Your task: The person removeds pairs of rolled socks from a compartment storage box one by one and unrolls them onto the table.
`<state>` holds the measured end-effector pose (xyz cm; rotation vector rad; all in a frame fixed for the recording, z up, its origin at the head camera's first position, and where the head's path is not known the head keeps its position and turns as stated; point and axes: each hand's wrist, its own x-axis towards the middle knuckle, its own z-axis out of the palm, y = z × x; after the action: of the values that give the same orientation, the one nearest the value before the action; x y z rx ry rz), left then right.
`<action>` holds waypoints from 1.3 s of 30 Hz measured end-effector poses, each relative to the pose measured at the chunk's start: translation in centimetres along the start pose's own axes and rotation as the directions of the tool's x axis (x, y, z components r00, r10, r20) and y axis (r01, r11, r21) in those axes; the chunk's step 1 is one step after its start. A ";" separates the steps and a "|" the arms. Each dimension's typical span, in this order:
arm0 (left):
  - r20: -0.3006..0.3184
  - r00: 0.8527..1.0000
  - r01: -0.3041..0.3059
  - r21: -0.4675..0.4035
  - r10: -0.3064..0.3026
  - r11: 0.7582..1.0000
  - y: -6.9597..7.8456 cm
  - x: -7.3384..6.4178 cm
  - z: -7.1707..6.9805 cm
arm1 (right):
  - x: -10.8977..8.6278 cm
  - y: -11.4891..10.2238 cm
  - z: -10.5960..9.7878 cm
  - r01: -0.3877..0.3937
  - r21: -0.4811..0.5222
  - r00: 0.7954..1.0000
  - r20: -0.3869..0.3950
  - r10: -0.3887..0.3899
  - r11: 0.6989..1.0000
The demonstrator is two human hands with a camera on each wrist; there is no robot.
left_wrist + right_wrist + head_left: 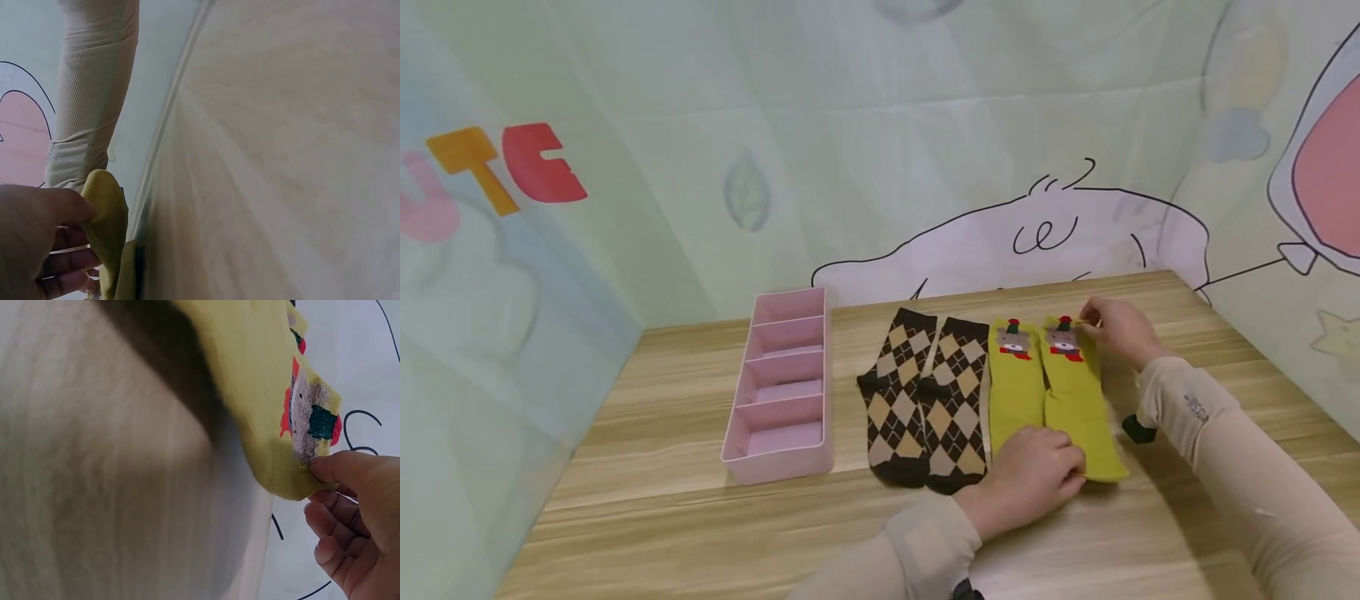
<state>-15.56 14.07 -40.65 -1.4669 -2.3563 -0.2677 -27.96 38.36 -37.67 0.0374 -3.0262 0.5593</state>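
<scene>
Two yellow socks with bear faces in red scarves lie side by side; the right yellow sock [1075, 412] is nearest both hands. My right hand [1120, 329] pinches its cuff at the top corner, thumb against the fabric in the right wrist view. At the lower end my left hand [1030, 477] pinches yellow sock fabric [107, 219] between thumb and fingers. That hand covers the toe of the left yellow sock [1017, 396]. In the right wrist view the cuff end of the yellow sock [259, 394] is lifted off the table.
Left of the yellow pair lie two argyle socks [958, 408] in black, tan and beige. Farther left stands a pink box [782, 467] divided into several compartments. A printed curtain [700, 167] hangs behind the wooden table [655, 500].
</scene>
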 end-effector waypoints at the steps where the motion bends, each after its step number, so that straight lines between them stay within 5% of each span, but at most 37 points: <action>1: 0.009 1.000 0.001 -0.001 -0.001 1.000 0.0 0.0 0.1 | 0.0 0.1 0.0 -0.001 0.001 1.000 0.003 0.001 1.000; 22: 0.124 0.992 0.001 -0.043 0.005 0.999 0.4 -0.1 0.9 | -0.1 0.5 1.0 0.006 -0.047 1.000 0.006 -0.006 0.999; 39: 0.148 0.988 -0.040 -0.047 0.047 0.998 0.4 -0.7 -0.4 | 0.2 0.8 1.5 0.008 -0.101 0.999 0.034 -0.005 0.995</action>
<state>-14.83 13.56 -40.56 -1.6086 -2.4449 -0.2060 -28.29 38.55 -39.31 0.0517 -3.0809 0.4075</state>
